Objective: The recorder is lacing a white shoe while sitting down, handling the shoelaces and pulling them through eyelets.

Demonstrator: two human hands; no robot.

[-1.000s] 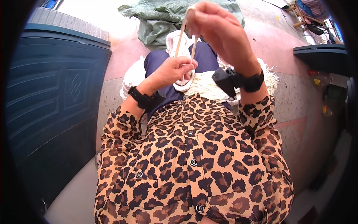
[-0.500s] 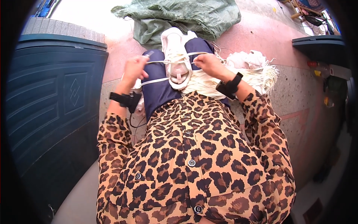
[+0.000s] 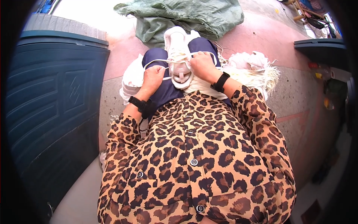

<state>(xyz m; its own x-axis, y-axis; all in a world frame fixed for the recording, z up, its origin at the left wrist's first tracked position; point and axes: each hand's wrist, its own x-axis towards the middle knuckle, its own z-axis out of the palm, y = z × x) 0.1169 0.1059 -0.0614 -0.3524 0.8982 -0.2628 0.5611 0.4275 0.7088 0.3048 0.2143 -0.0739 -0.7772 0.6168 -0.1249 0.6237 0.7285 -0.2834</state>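
A white sneaker (image 3: 176, 42) with a pale pink tongue lies between my thighs, its toe pointing away from me. White shoelace (image 3: 159, 60) spans its upper part and loops out to both sides. Just left of the shoe opening, my left hand (image 3: 153, 79) is closed with the lace pinched in its fingers. My right hand (image 3: 203, 65) grips the lace at the shoe's right edge, its fingertips close against the shoe. A lace loop arcs over the back of that hand. Both hands' fingertips are partly hidden.
Beyond the shoe lies a crumpled green woven sack (image 3: 190, 16). Bundled white laces (image 3: 257, 78) spread right of my legs, and a white shoe-like item (image 3: 132, 80) sits on the left. A dark blue panelled door (image 3: 59, 82) stands close on my left.
My left hand has moved right and nearer to me, toward the shoe. My right hand has shifted slightly, closer to the shoe. The lace, stretched sideways before, now hangs in looser loops.
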